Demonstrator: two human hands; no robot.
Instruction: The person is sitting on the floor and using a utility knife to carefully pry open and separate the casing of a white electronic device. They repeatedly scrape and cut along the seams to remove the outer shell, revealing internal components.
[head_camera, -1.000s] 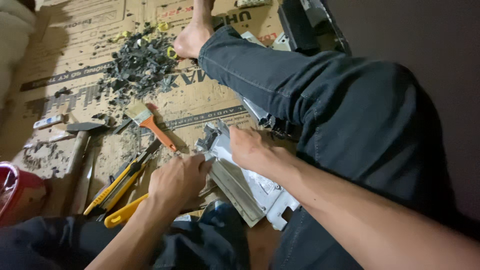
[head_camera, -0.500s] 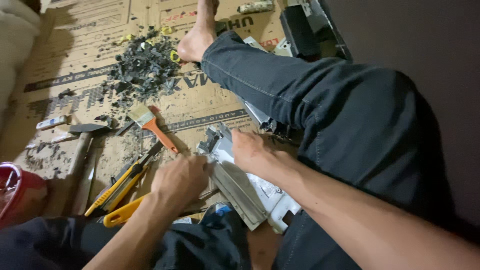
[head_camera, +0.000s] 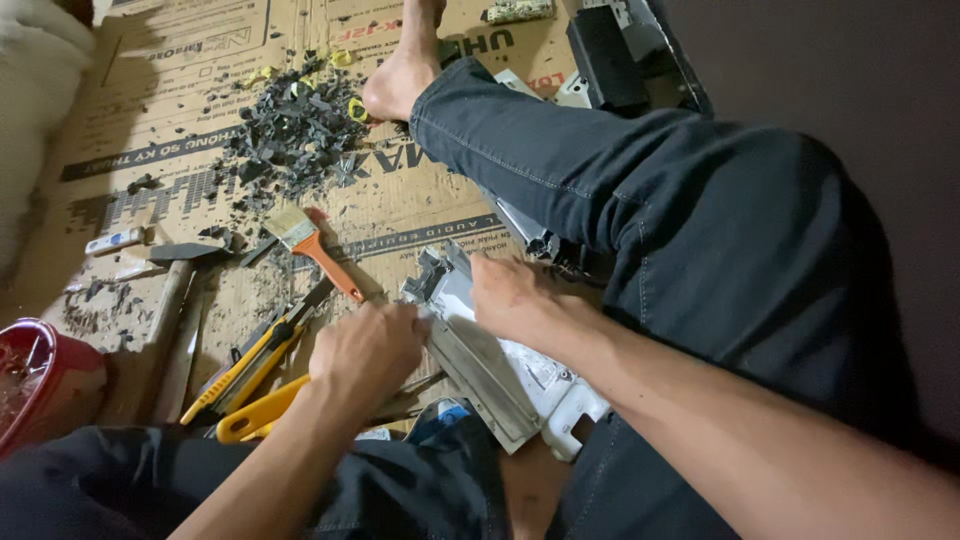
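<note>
A flat grey and white metal and plastic unit lies across my lap, slanting from upper left to lower right. My left hand is closed on its left edge, knuckles up. My right hand presses down on its upper end with fingers curled over the top. What the fingertips touch is hidden under both hands. My right leg in dark trousers stretches out above the unit, bare foot on the cardboard.
Flattened cardboard covers the floor. On it lie a pile of dark broken bits, an orange-handled brush, a hammer, yellow-handled tools and a red container at the left edge. Dark device parts sit at the top.
Both hands have stayed on the unit, shifting only slightly. The view has drifted a little; nothing was let go or picked up.
</note>
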